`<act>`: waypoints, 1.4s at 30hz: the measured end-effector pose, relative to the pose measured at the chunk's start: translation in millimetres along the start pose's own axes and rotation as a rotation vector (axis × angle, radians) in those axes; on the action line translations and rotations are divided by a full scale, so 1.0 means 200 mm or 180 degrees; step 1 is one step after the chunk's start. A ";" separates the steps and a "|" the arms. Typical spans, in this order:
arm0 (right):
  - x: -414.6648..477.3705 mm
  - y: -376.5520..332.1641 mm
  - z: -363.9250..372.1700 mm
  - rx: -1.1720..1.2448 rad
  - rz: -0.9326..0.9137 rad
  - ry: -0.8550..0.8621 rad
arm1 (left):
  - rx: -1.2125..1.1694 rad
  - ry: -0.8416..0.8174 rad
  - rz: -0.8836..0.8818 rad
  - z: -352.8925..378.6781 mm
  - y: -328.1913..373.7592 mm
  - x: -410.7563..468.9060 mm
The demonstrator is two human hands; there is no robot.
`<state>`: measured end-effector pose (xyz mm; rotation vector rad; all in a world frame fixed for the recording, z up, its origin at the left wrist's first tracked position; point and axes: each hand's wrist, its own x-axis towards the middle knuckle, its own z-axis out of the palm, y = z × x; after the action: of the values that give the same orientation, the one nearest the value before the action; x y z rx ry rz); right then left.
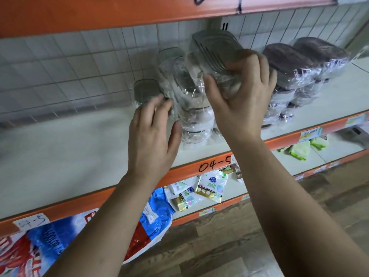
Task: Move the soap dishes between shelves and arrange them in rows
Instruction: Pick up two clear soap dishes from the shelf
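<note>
Centrally, the right hand [239, 96] grips a wrapped grey soap dish [215, 48], fingers curled over its top, above a stack of wrapped dishes [194, 118]. The left hand [151, 134], fingers relaxed and spread, rests against that stack's left side. 2 brown-lidded stacks [289, 62] stand just right of the right hand.

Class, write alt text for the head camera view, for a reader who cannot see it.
A person's right hand grips a plastic-wrapped grey soap dish above a stack of wrapped dishes on a white shelf, while the left hand reaches toward the stack. Darker wrapped dishes stand to the right.
</note>
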<state>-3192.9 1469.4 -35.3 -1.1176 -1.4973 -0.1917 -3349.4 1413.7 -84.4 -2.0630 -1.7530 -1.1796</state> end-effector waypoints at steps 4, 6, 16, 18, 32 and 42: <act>-0.03 0.09 -0.13 -0.0155 0.0012 0.0155 | 0.0271 0.0088 0.0415 0.04 0.13 0.13; -0.05 0.13 -0.19 -0.0231 0.0066 0.0137 | 0.0359 0.0057 0.0365 0.10 0.18 0.20; -0.16 0.24 -0.28 -0.0436 0.0272 0.0202 | 0.0638 0.0187 -0.0282 0.29 0.23 0.38; -0.18 0.26 -0.29 -0.0449 0.0335 0.0163 | 0.0601 0.0330 -0.0266 0.30 0.23 0.38; -0.25 0.15 -0.43 -0.0524 0.0549 -0.0080 | -0.0051 0.0690 0.0151 0.09 0.28 0.16; -0.34 -0.13 -0.64 -0.0625 0.0632 -0.0224 | -0.0097 0.0650 0.0181 -0.26 0.31 -0.11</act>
<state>-3134.9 1334.9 -43.5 -1.4357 -1.4412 -0.1657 -3315.6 1348.4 -42.9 -1.9176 -1.5826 -1.3544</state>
